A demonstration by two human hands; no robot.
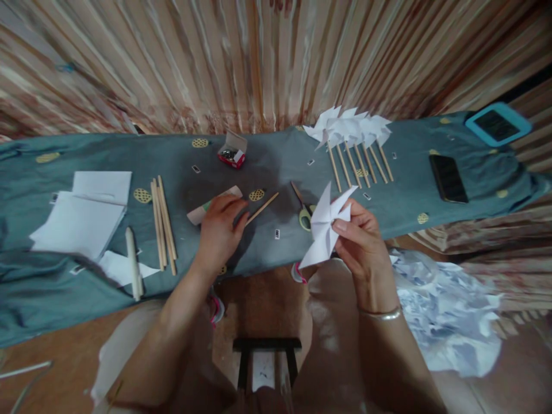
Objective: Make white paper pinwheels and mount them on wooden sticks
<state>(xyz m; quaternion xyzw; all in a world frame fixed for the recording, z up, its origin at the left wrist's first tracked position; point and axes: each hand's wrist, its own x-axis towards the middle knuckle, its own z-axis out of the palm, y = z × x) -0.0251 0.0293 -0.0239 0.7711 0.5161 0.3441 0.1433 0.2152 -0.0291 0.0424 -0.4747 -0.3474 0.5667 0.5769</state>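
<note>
My right hand [361, 236] is closed on a folded white paper pinwheel [326, 225], held just above the near edge of the grey-green cloth-covered table [267, 167]. My left hand [221, 229] rests on the table with its fingers curled round the end of a wooden stick [263, 208] that points up and to the right. Beside that hand lies a flat cream and green strip [206, 208]. Green-handled scissors [302, 208] lie between my two hands.
Several finished paper pinwheels on sticks [351, 138] lie at the back right. A small red box of pins [232, 152] sits at the back centre. Loose sticks [163, 224], white paper sheets [81, 215] and a white candle [133, 261] are on the left. A dark phone [448, 178] and a blue-framed tablet [498, 123] are on the right.
</note>
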